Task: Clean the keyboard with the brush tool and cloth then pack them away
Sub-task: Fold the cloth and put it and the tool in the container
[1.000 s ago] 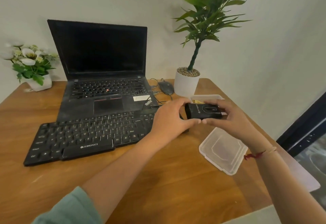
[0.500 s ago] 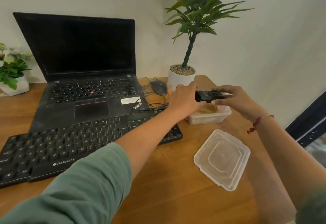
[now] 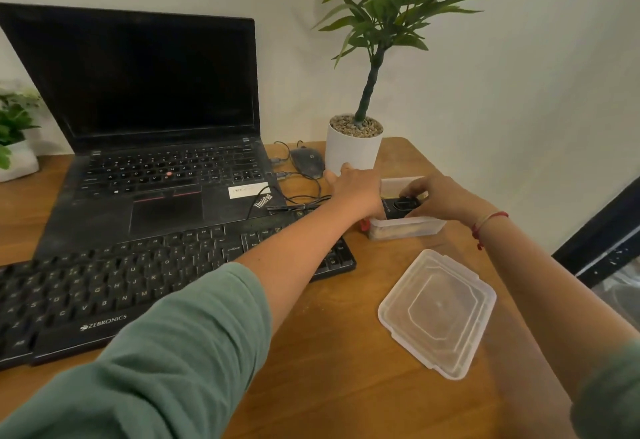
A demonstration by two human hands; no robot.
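The black brush tool [image 3: 394, 209] lies inside the open clear plastic box [image 3: 429, 225] at the table's right back. My right hand [image 3: 438, 196] grips the tool from above, fingers curled over its top. My left hand [image 3: 356, 184] rests against the box's left side with its fingers stretched out toward the white pot. Something yellowish lies low in the box under the tool; what it is cannot be told. The black Zebronics keyboard [image 3: 138, 283] lies in front of the laptop, under my left forearm.
The box's clear lid [image 3: 438, 312] lies loose on the wooden table [image 3: 329, 386] near the right edge. An open black laptop [image 3: 156, 148], a mouse [image 3: 306, 163] with cables, and a potted plant [image 3: 355, 148] stand behind. A small red item [image 3: 363, 225] sits by the box.
Both hands carried the brush tool away from me and lowered it into the clear box. My left hand let go of it and now lies beside the box.
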